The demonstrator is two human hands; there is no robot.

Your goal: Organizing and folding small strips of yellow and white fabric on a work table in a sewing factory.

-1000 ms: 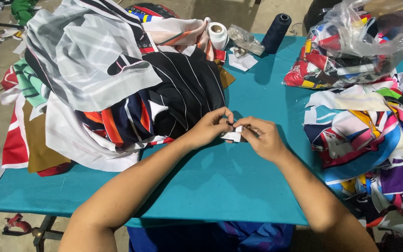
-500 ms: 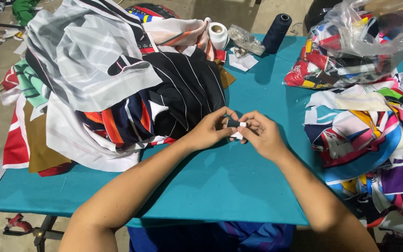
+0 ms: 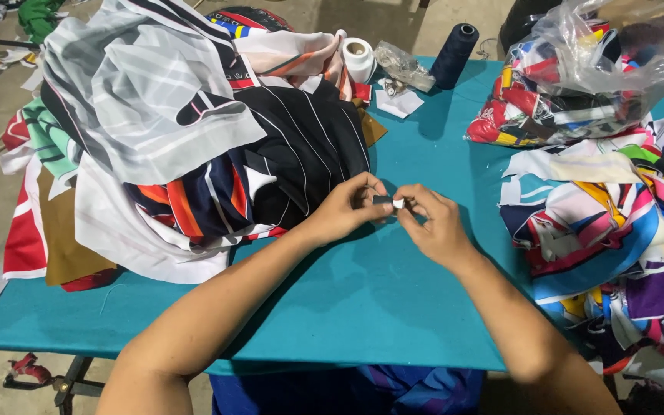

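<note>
2 hands meet over the middle of the teal table (image 3: 363, 307): the left hand (image 3: 345, 209) and the right hand (image 3: 433, 227) both pinch a tiny white tag (image 3: 398, 204) between their fingertips, with a small dark bit of cloth just beside it, right at the edge of the black striped garment (image 3: 309, 146). Both hands are closed on the tag, neither slack. The tag is so small that, in my judgement, it could slip from the pinch and drop onto the table, or get lost in the folds of the garment close by; a pull from either hand could also tear or crease it. Counted: 1 heap of garments (image 3: 140, 138) on the left, 1 heap of bright printed pieces (image 3: 616, 223) on the right, 1 clear bag (image 3: 593, 69) of more pieces behind it, 1 dark thread cone (image 3: 455, 54), 1 white roll (image 3: 358, 58), 1 small clear packet (image 3: 403, 68) and 1 little stack of white tags (image 3: 399, 102) at the far edge.
</note>
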